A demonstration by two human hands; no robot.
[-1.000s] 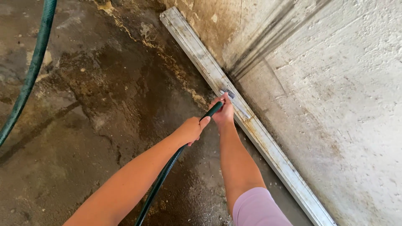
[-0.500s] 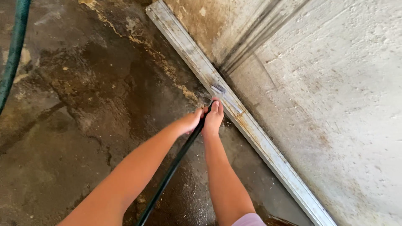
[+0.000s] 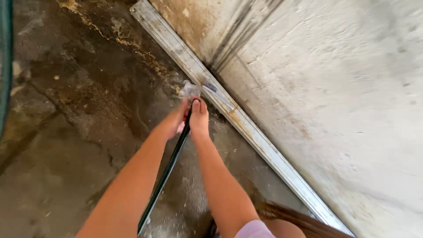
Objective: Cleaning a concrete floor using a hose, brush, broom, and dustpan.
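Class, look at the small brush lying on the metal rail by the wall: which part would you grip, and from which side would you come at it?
Probably grip the brush by its slim handle, the end trailing down the metal rail, away from the dark bristle head. Come from above on the floor side, since the wall rises close behind. It lies flat along the rail, so fingers could pinch across its narrow width.

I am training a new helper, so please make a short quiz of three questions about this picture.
1. True or false: both hands hold the hose.
2. Where does the brush lie? A) on the metal rail B) on the wall C) in the left hand
3. What sprays from the hose end?

Key:
1. True: left hand and right hand grip it.
2. A, on the rail.
3. Water.
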